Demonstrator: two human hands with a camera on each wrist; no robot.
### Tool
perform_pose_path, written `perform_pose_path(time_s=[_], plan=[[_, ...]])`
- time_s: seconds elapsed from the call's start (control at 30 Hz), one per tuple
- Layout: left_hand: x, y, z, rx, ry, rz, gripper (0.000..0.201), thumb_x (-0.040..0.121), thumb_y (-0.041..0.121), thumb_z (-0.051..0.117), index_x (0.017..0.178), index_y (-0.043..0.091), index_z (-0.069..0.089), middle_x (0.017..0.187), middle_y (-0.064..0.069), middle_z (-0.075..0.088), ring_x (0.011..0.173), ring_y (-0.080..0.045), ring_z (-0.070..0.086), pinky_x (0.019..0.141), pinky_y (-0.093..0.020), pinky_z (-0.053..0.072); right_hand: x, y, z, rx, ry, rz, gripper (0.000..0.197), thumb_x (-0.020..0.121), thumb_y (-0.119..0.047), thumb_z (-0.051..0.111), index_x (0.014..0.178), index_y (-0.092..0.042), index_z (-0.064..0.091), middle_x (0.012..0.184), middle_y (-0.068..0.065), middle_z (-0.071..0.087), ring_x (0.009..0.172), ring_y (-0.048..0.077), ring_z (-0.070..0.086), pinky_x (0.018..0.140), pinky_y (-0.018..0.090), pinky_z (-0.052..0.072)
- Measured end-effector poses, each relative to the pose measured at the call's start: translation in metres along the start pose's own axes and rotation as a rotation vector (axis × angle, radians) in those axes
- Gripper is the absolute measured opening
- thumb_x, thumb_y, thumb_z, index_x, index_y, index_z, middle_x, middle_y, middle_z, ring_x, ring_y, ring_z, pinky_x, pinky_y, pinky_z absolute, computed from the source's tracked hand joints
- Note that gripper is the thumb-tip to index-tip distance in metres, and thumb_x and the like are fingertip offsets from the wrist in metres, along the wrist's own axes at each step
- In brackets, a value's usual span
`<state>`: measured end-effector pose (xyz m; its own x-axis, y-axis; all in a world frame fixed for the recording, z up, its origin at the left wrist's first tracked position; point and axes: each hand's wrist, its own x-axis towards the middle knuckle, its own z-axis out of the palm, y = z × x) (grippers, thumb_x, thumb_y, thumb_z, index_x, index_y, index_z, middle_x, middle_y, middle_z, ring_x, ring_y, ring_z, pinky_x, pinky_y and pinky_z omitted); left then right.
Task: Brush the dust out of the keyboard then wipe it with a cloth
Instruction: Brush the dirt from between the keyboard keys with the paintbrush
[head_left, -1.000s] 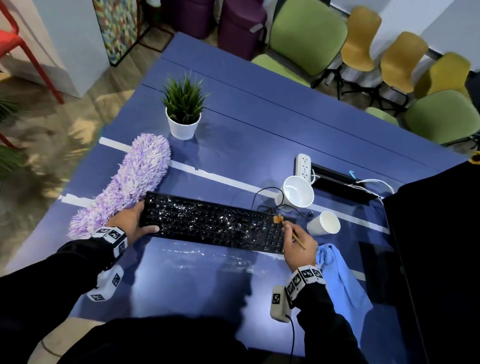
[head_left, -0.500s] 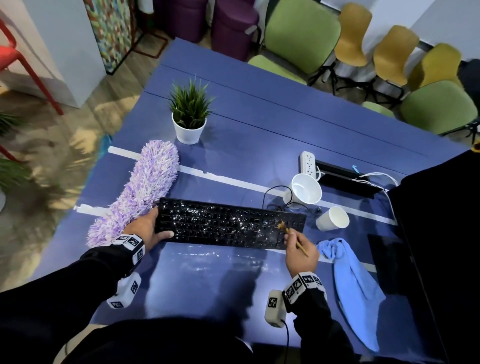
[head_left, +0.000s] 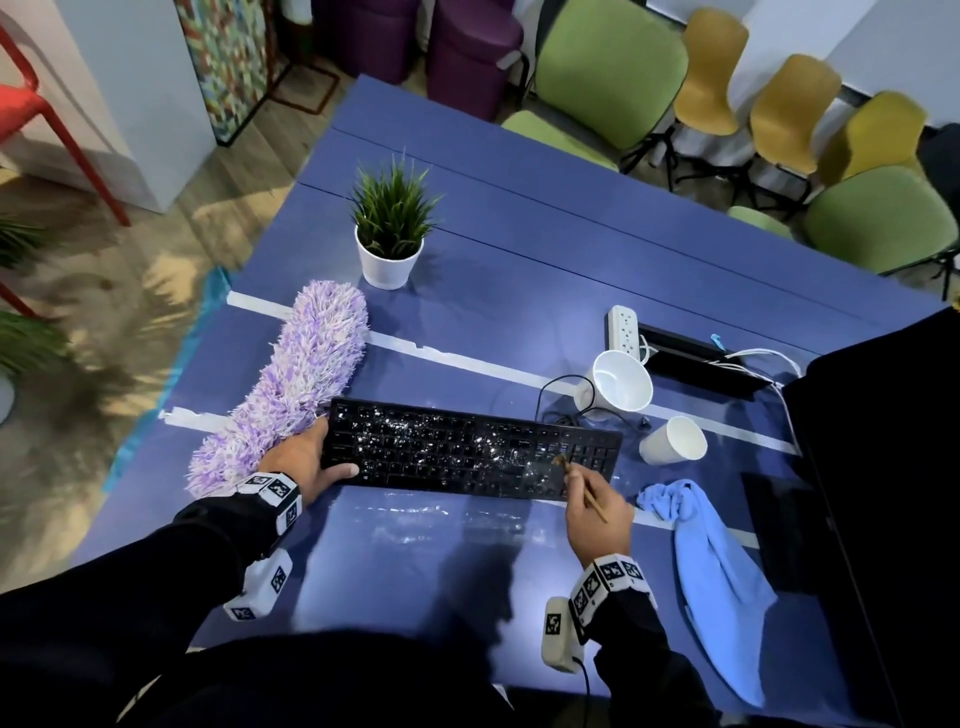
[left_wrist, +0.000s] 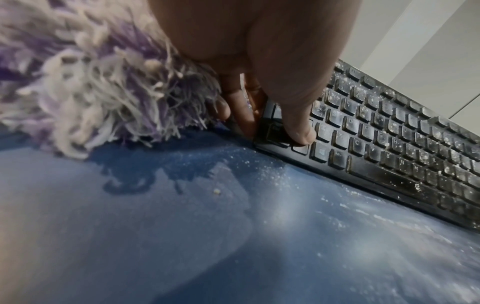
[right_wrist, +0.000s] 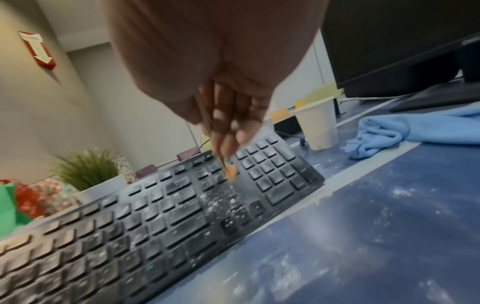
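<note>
- Since a second ago, brush (head_left: 561, 460) tip sits further toward 9 o'clock, between main keys and number pad.
- Right hand (head_left: 597, 512) pinches brush handle, bristles touching dusty keyboard (head_left: 467, 447).
- Left hand (head_left: 301, 460) grips keyboard's 9 o'clock end, thumb on keys.
- Keyboard lies mid-bench (head_left: 415, 571); blue cloth (head_left: 717, 561) at 3 o'clock.

Dusty black keyboard (head_left: 470, 449), thin brush (head_left: 582, 483) on keys, crumpled blue cloth (head_left: 711, 561) beside
</note>
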<state>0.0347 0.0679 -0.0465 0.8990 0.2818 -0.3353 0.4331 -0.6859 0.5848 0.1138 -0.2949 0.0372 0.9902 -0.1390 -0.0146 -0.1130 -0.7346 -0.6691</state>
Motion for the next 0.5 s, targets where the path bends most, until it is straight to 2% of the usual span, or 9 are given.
perform_pose_path(time_s=[0.07,0.17,0.2,0.27,0.3,0.37,0.4,0.43,0.5], plan=[[0.0,-0.001,0.0,0.004,0.0,-0.006,0.085,0.074,0.045,0.073,0.142,0.02,0.027,0.121,-0.014,0.063,0.108,-0.032,0.06,0.093,-0.037,0.046,-0.005,-0.003,0.003,0.027,0.012,-0.001,0.019,0.094,-0.021,0.056,0.097,-0.018,0.074,0.076,-0.001,0.071,0.067,0.012,0.061,0.067,0.018,0.046],[-0.001,0.002,-0.002,0.023,0.005,-0.014,0.086,0.073,0.046,0.073,0.142,0.021,0.028,0.121,-0.014,0.063,0.109,-0.032,0.06,0.093,-0.038,0.046,-0.011,-0.005,0.002,-0.064,-0.112,0.054,0.025,0.097,-0.023,0.051,0.079,-0.016,0.068,0.059,0.0,0.059,0.053,0.013,0.052,0.056,0.022,0.041],[-0.002,0.003,-0.001,0.03,0.017,-0.021,0.085,0.073,0.046,0.074,0.141,0.02,0.029,0.121,-0.014,0.063,0.109,-0.032,0.06,0.092,-0.038,0.046,-0.011,-0.003,0.002,-0.06,-0.102,0.052,0.023,0.097,-0.021,0.052,0.081,-0.017,0.068,0.058,-0.003,0.057,0.053,0.014,0.052,0.053,0.02,0.041],[-0.003,0.005,0.001,0.048,0.04,-0.043,0.084,0.073,0.046,0.074,0.14,0.021,0.03,0.12,-0.013,0.063,0.109,-0.032,0.06,0.091,-0.038,0.046,-0.011,0.001,0.001,0.021,-0.021,0.003,0.019,0.095,-0.016,0.055,0.094,-0.015,0.074,0.066,-0.005,0.062,0.06,0.01,0.056,0.056,0.002,0.04],[-0.004,0.006,0.001,0.052,0.046,-0.05,0.084,0.073,0.046,0.074,0.14,0.021,0.031,0.12,-0.013,0.063,0.11,-0.032,0.059,0.091,-0.038,0.046,-0.009,0.004,0.001,0.049,0.003,-0.006,0.019,0.094,-0.015,0.056,0.098,-0.013,0.074,0.07,-0.006,0.064,0.064,0.01,0.058,0.059,-0.002,0.039],[-0.004,0.006,0.001,0.051,0.054,-0.057,0.084,0.072,0.046,0.075,0.139,0.021,0.032,0.12,-0.012,0.063,0.11,-0.032,0.059,0.093,-0.039,0.045,-0.008,0.008,0.001,0.025,-0.084,0.036,0.02,0.095,-0.02,0.054,0.096,-0.014,0.074,0.064,-0.006,0.061,0.062,0.012,0.056,0.064,0.015,0.049],[-0.004,0.007,0.001,0.049,0.061,-0.055,0.083,0.071,0.047,0.075,0.138,0.021,0.033,0.12,-0.012,0.063,0.11,-0.031,0.059,0.094,-0.039,0.045,-0.008,0.01,-0.001,-0.017,-0.143,0.055,0.022,0.095,-0.023,0.053,0.094,-0.014,0.073,0.06,-0.007,0.058,0.058,0.011,0.054,0.063,0.022,0.049],[-0.003,0.008,-0.001,0.052,0.066,-0.049,0.082,0.069,0.048,0.076,0.135,0.02,0.036,0.119,-0.012,0.064,0.109,-0.031,0.059,0.094,-0.039,0.045,-0.006,0.011,-0.003,-0.034,-0.159,0.052,0.023,0.096,-0.024,0.052,0.093,-0.014,0.072,0.058,-0.009,0.056,0.055,0.006,0.052,0.061,0.023,0.047],[-0.001,0.004,0.002,0.044,0.062,-0.048,0.081,0.065,0.057,0.073,0.129,0.022,0.039,0.116,-0.011,0.065,0.107,-0.03,0.06,0.095,-0.041,0.046,-0.004,0.014,-0.006,0.028,-0.128,0.002,0.02,0.096,-0.021,0.053,0.096,-0.017,0.073,0.065,-0.012,0.062,0.056,-0.001,0.055,0.057,0.008,0.041]])
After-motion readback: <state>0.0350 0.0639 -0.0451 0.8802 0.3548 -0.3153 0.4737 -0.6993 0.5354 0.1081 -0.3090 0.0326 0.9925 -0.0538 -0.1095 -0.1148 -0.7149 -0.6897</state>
